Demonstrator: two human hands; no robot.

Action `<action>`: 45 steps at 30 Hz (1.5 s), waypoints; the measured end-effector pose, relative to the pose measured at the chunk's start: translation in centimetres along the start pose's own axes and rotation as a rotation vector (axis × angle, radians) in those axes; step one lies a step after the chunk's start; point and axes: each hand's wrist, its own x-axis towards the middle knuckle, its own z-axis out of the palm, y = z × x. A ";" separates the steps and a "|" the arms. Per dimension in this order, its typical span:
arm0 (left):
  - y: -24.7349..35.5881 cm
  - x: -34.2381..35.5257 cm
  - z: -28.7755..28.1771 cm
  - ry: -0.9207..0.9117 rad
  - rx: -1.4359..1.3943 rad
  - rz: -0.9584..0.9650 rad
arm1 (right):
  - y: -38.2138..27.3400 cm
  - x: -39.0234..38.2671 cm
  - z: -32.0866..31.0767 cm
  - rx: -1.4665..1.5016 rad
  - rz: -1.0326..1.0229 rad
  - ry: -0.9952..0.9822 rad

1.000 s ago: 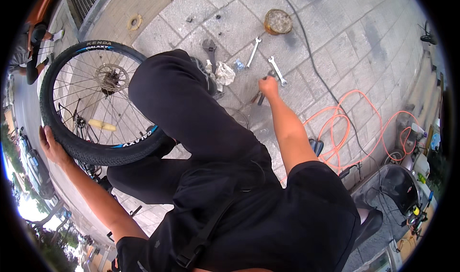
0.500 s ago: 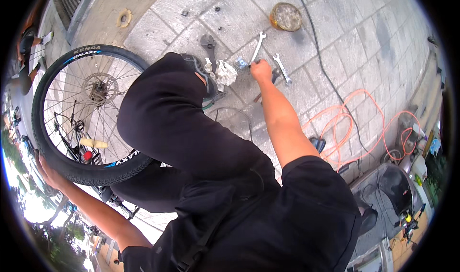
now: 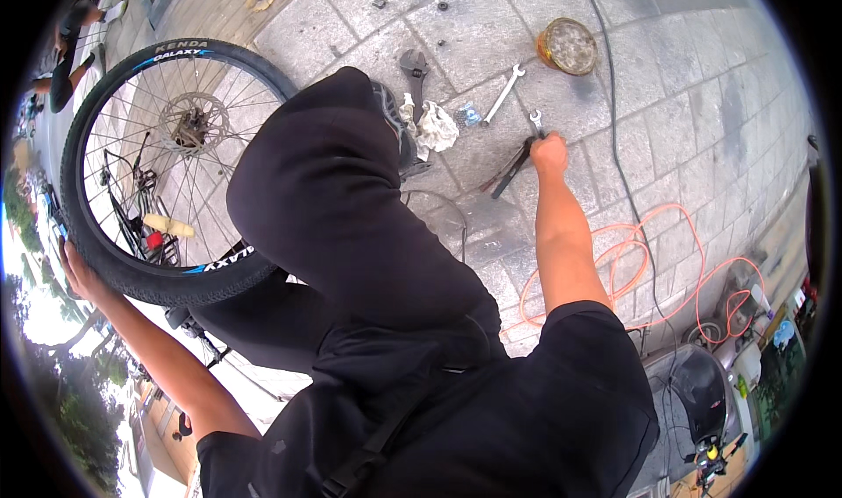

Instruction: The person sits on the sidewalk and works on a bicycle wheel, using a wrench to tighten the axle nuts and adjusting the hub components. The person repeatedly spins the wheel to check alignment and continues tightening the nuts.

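My left hand [image 3: 81, 274] lies with stretched fingers against the outer tread of a black bicycle tyre [image 3: 189, 287]. The wheel has a disc rotor [image 3: 190, 121] at its hub and leans beside my bent knee. On the paving, my right hand [image 3: 550, 154] is closed over the lower part of an open-end wrench [image 3: 537, 119], whose jaw sticks out past the fingers. Dark long-handled tools [image 3: 513, 171] lie just left of that hand. Another open-end wrench [image 3: 504, 96] lies farther off, next to a small blue-and-clear packet [image 3: 469, 114].
An adjustable wrench [image 3: 415, 66] and crumpled white cloth [image 3: 436, 128] lie by my foot. A round tin [image 3: 567, 46] stands beyond. A black cable [image 3: 605, 77] and orange hose [image 3: 649, 252] cross the right side, near a scooter [image 3: 702, 384]. Another person's legs [image 3: 66, 68] show far left.
My right hand has moved right, from beside the farther wrench onto the nearer one. My left hand stays on the tyre. The whole view has shifted slightly.
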 end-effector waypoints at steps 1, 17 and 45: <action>0.1 0.0 0.1 -0.010 -0.001 -0.003 | 0.0 0.1 -0.3 -0.032 -0.038 -0.044; -2.0 -0.4 -1.5 -0.101 -0.057 0.073 | -3.0 1.0 -1.4 0.074 -0.116 -0.057; 3.8 -10.5 0.6 0.021 -0.140 0.070 | -27.9 -5.8 6.9 0.146 -0.451 -0.130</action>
